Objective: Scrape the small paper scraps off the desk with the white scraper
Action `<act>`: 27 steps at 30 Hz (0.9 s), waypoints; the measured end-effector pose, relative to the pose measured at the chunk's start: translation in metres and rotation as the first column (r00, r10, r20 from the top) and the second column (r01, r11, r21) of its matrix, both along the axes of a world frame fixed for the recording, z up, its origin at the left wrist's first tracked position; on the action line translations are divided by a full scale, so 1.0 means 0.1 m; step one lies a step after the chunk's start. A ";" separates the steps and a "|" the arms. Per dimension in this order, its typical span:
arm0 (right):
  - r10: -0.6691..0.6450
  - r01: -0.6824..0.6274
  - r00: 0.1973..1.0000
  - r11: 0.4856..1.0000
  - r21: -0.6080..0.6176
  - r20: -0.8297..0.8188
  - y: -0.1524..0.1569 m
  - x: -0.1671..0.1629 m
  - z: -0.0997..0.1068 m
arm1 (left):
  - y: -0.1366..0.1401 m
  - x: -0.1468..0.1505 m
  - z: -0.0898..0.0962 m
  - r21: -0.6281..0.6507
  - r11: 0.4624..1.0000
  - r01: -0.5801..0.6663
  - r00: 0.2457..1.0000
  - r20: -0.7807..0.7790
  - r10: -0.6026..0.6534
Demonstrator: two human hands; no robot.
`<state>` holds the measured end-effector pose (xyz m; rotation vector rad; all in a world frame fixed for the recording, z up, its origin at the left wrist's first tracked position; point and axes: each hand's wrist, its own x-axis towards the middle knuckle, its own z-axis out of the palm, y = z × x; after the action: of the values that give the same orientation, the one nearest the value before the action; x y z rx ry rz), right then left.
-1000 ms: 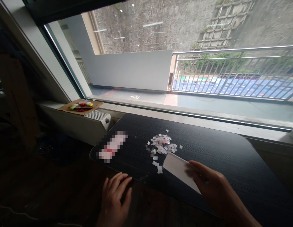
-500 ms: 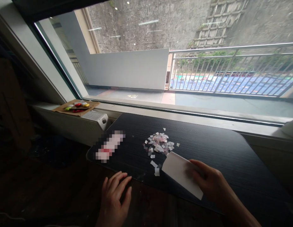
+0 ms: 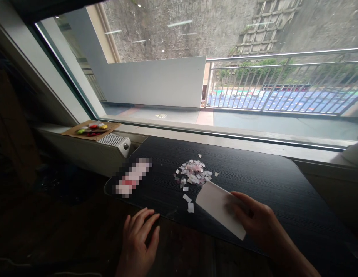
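My right hand [image 3: 254, 217] grips a folded piece of white paper or thin card [image 3: 218, 206] by its right side, tilted over the black table [image 3: 248, 169]. Its upper left corner reaches the edge of a heap of small torn paper scraps [image 3: 193, 172], white with some pinkish pieces. A few loose scraps [image 3: 191, 207] lie left of the card. At the table's near edge rests my left hand [image 3: 141, 234], fingers stretched out and holding nothing. Beyond it on the table's left end is a pink and red item [image 3: 134, 177], blurred out by pixels.
A brown cardboard piece [image 3: 71, 132] with small colourful items [image 3: 94, 127] lies on the sill at the left. Beside it sits a white radiator [image 3: 114, 141] with a knob. A large window borders the table's far side, with a railing [image 3: 254, 84] outside.
The white card has moved very slightly left and up with my right hand. The view has shifted a little; my left hand stays at the table edge.
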<state>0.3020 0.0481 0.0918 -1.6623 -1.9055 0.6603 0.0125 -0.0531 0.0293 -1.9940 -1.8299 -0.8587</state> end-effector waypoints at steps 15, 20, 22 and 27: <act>0.022 -0.024 0.999 0.998 -0.054 -0.043 -0.13 0.01 0.04 | 0.02 0.04 -0.01 -0.054 0.999 -0.003 0.997 0.082 0.008; 0.010 -0.010 1.000 1.000 0.001 -0.026 -0.06 -0.08 0.08 | -0.01 -0.02 0.00 -0.111 0.994 -0.010 0.999 0.049 0.016; 0.039 -0.039 0.999 0.999 0.019 0.005 0.00 -0.14 0.10 | -0.02 -0.04 -0.01 -0.129 0.992 -0.011 0.999 0.034 0.015; 0.196 -0.200 0.978 0.978 0.060 0.070 0.11 -0.40 0.20 | -0.02 -0.04 -0.03 -0.112 0.994 -0.010 1.000 0.013 0.012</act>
<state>0.2624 0.0590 0.1114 -1.4812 -2.1352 0.6194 0.0087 -0.0552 0.0268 -2.0470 -1.9347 -0.7844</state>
